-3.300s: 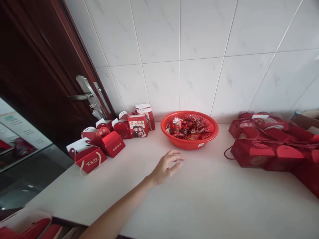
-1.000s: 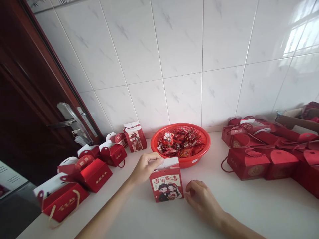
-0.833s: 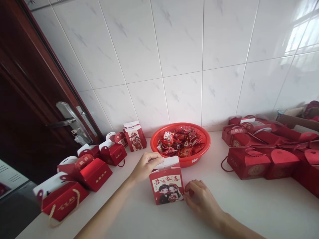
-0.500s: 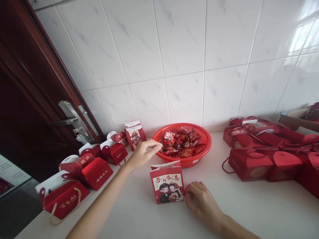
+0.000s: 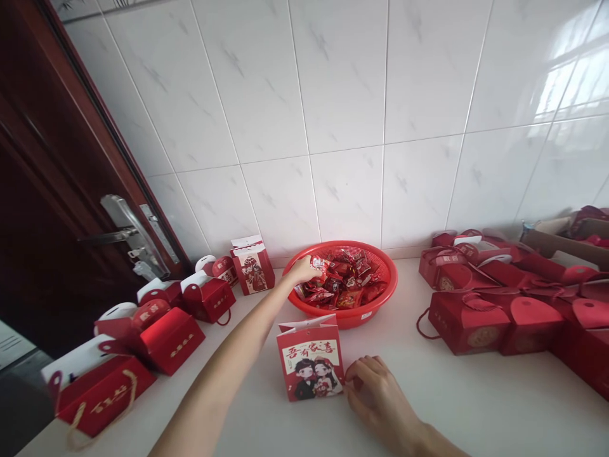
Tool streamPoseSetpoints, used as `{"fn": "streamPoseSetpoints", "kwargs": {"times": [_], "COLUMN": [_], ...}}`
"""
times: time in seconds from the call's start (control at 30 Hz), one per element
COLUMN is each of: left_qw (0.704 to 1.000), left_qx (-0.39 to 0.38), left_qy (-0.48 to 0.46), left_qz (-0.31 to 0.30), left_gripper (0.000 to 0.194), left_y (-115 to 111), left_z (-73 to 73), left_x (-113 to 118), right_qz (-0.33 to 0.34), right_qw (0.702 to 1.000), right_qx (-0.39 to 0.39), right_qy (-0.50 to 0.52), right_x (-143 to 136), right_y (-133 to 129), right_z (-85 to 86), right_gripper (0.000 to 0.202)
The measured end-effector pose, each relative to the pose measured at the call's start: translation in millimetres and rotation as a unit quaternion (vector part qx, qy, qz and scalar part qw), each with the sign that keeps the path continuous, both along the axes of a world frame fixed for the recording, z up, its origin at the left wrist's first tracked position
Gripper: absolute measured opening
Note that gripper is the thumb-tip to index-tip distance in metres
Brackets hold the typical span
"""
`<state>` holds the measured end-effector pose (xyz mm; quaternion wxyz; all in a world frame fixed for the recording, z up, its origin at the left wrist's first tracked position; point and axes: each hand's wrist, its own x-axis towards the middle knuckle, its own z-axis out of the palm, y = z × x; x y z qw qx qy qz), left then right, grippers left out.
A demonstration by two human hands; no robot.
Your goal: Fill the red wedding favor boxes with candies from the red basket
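My left hand (image 5: pixel 302 270) reaches over the near left rim of a red plastic basket (image 5: pixel 391 285). Its fingers are closed at a red-and-white candy packet (image 5: pixel 320 266) on top of the heap; the fingertips are partly hidden. Other shiny red wrapped candies (image 5: pixel 349 297) fill the basket. In front of it, a red paper gift bag (image 5: pixel 310 365) with a cartoon bride and groom stands upright, its top open. Curled fingers of my right hand (image 5: pixel 378 390) pinch the lower right edge of this bag, with the wrist near the table.
Several red gift boxes (image 5: pixel 174 339) line the table's left side, and a second upright gift bag (image 5: pixel 254 266) stands by the tiled wall. More red boxes (image 5: pixel 469 324) crowd the right side, with a cardboard carton (image 5: pixel 547 240) behind them. A dark door (image 5: pixel 52 190) is at the left.
My left hand has moved forward and right, from above the basket's rim into the candies, and has closed at a packet. My right hand stays at the bag's edge. The view has shifted slightly.
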<state>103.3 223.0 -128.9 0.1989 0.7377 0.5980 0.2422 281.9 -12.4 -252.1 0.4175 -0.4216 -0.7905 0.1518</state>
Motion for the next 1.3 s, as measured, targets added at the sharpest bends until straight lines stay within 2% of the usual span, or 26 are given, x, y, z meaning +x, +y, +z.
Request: {"fn": "streamPoseSetpoints", "kwargs": {"times": [0.07, 0.13, 0.27, 0.47, 0.53, 0.6, 0.67, 0.73, 0.83, 0.9, 0.97, 1.03, 1.17, 1.3], "left_qw": [0.998, 0.992, 0.967, 0.929, 0.917, 0.908, 0.901, 0.897, 0.892, 0.89, 0.886, 0.883, 0.88, 0.883], "left_qx": [0.005, 0.002, -0.026, -0.06, -0.076, -0.087, -0.095, -0.101, -0.1, -0.097, -0.096, -0.093, -0.078, -0.066], "left_qy": [-0.061, -0.128, -0.249, -0.36, -0.383, -0.398, -0.404, -0.405, -0.406, -0.408, -0.412, -0.419, -0.436, -0.443], "left_qz": [0.007, -0.002, -0.043, -0.063, -0.077, -0.099, -0.124, -0.146, -0.17, -0.182, -0.189, -0.188, -0.171, -0.138], "left_gripper": [0.064, 0.071, 0.058, 0.056, 0.055, 0.055, 0.053, 0.051, 0.047, 0.045, 0.045, 0.045, 0.033, 0.032], "left_y": [3, 4, 1, -7, -12, -19, -29, -37, -48, -51, -52, -52, -48, -45], "left_z": [-5.1, -7.0, -6.1, -4.2, -2.3, 0.4, 3.6, 6.3, 8.1, 7.5, 5.8, 3.7, 0.0, -3.3], "left_x": [-1, -3, -7, -8, -6, -5, -2, 0, 3, 4, 3, 3, 2, 4], "right_qz": [-0.001, -0.001, 0.004, 0.005, 0.005, -0.003, -0.029, -0.067, -0.126, -0.121, -0.081, -0.049, -0.033, -0.054], "right_qw": [1.0, 1.0, 0.999, 0.999, 0.999, 0.995, 0.99, 0.985, 0.977, 0.968, 0.962, 0.961, 0.953, 0.942], "right_qx": [-0.006, -0.014, -0.034, -0.03, 0.002, 0.049, 0.08, 0.085, 0.032, -0.041, -0.085, -0.093, -0.096, -0.097], "right_qy": [0.001, 0.0, 0.003, 0.028, 0.05, 0.082, 0.113, 0.136, 0.171, 0.216, 0.245, 0.256, 0.285, 0.317], "right_x": [0, 0, 1, 1, 3, 8, 15, 22, 29, 28, 24, 20, 17, 21], "right_y": [-1, -2, -1, -2, -3, -1, 10, 32, 79, 109, 130, 141, 143, 141], "right_z": [1.6, 3.5, 5.6, 3.5, 10.3, 25.0, 46.3, 69.9, 97.7, 107.4, 111.4, 112.0, 110.4, 107.6], "right_gripper": [0.012, 0.013, 0.015, 0.015, 0.015, 0.015, 0.013, 0.011, 0.019, 0.03, 0.03, 0.032, 0.041, 0.047]}}
